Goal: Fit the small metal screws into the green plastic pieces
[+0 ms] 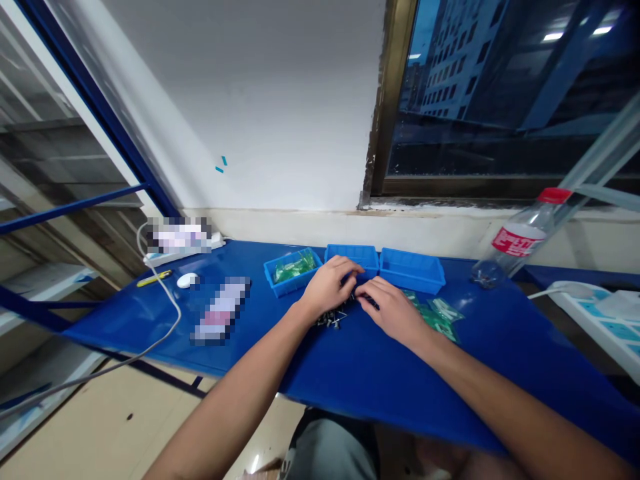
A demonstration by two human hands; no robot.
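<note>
My left hand (330, 285) is curled over a small pile of dark and silvery screws (331, 319) on the blue table. Its fingers are bent together, and what lies between the fingertips is too small to make out. My right hand (391, 308) faces it from the other side of the pile, with thumb and fingers drawn in; anything it pinches is hidden. Just beyond the hands are a blue bin (350, 251), partly covered by my left hand, and another blue bin (413, 270). Green-and-clear small plastic bags (443, 319) lie beside my right hand, partly behind it.
A third blue bin (293, 288) holds similar green bags. Farther left on the blue table (150, 327) are a blurred-out flat object (223, 310), a white mouse (187, 280), a yellow cutter (154, 279) and a cable (175, 320). A red-capped plastic bottle (520, 240) stands at right.
</note>
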